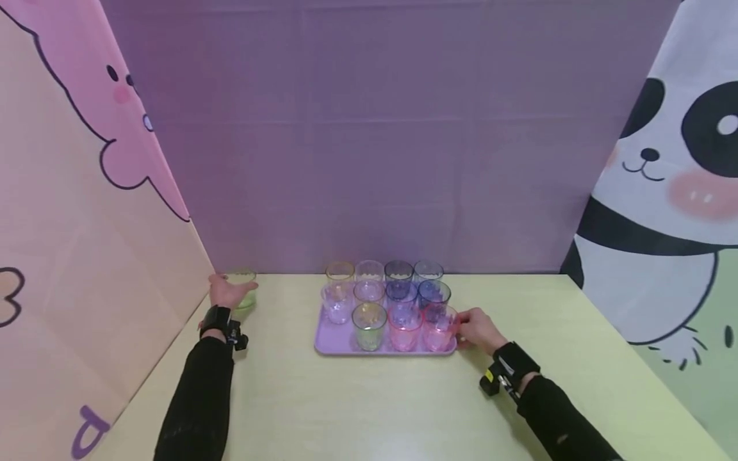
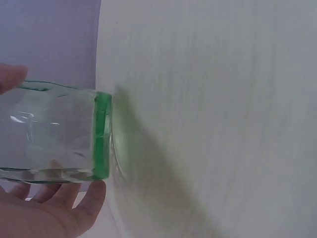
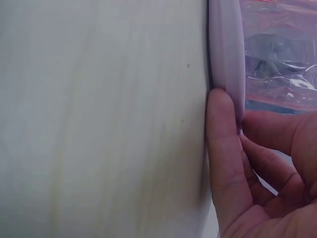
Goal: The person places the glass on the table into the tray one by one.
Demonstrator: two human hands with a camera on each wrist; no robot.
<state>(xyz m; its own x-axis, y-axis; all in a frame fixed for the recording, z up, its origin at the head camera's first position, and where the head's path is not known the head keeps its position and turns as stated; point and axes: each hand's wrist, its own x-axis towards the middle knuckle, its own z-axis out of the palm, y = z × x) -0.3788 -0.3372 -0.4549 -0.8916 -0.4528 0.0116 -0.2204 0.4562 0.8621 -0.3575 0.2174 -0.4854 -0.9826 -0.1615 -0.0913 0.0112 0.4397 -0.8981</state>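
On the far left of the table, my left hand (image 1: 227, 291) grips a green-tinted clear glass (image 2: 54, 129), thumb on one side and fingers on the other. The glass's thick green base shows close to the tabletop in the left wrist view. A purple tray (image 1: 334, 342) near the back middle carries several tinted glasses in rows. At the tray's right side, my right hand (image 1: 480, 330) pinches the rim (image 3: 227, 49) between thumb and fingers. Right beside those fingers stands a pink glass (image 1: 440, 330). Another pink glass (image 1: 405, 330) and a greenish glass (image 1: 369, 330) share its front row.
Dark blue glasses (image 1: 434, 296) and clear or amber ones (image 1: 340, 272) fill the tray's rear rows. A purple backdrop (image 1: 375, 141) rises behind the pale table (image 1: 346, 410). Printed cartoon panels stand at the left (image 1: 86, 256) and right (image 1: 651, 237).
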